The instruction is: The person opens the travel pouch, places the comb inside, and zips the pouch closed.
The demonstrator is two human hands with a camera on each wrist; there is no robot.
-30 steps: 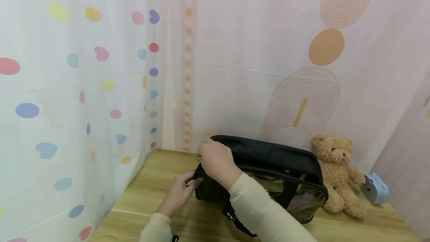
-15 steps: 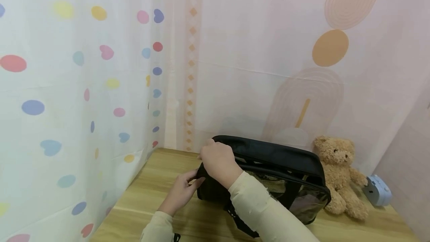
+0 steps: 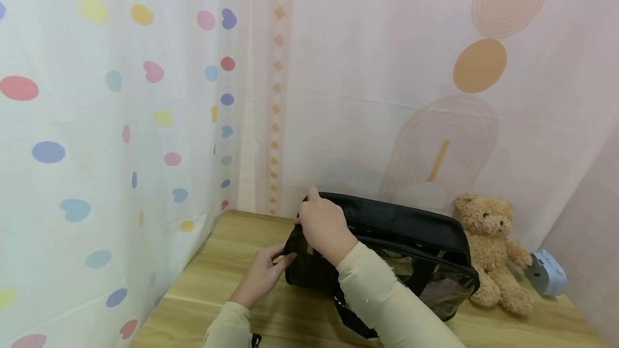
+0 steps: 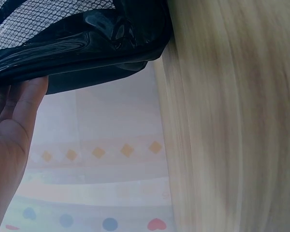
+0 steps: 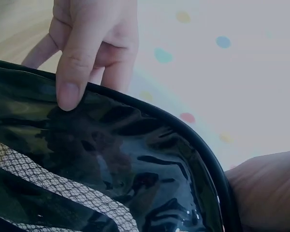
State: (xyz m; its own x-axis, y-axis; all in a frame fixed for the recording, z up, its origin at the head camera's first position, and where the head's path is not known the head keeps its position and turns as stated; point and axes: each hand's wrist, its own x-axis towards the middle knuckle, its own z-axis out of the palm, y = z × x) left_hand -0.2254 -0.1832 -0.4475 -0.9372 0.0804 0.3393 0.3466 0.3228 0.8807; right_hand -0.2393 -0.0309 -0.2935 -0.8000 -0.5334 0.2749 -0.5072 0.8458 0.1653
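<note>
A black bag (image 3: 401,214) with clear plastic and mesh panels stands on the wooden table, a dark gap running along its top. My left hand (image 3: 263,275) pinches the piped edge at its left end. In the right wrist view the left thumb (image 5: 70,94) lies over the clear plastic, with the fingers behind the rim. My right hand (image 3: 326,224) has its fingers curled at the bag's upper left corner; what they pinch there is hidden behind the hand. The right wrist view shows only part of the right hand (image 5: 268,191), beside the curved rim.
A tan teddy bear (image 3: 488,251) sits against the bag's right end. A small light-blue device (image 3: 546,273) stands beside the bear. Patterned curtains (image 3: 338,95) hang behind and to the left of the wooden table (image 3: 203,294). A black strap hangs from the bag's front.
My right hand has moved a little right and up along the bag's left end toward the back corner. The left hand keeps its grip on the edge. The head view has shifted slightly.
</note>
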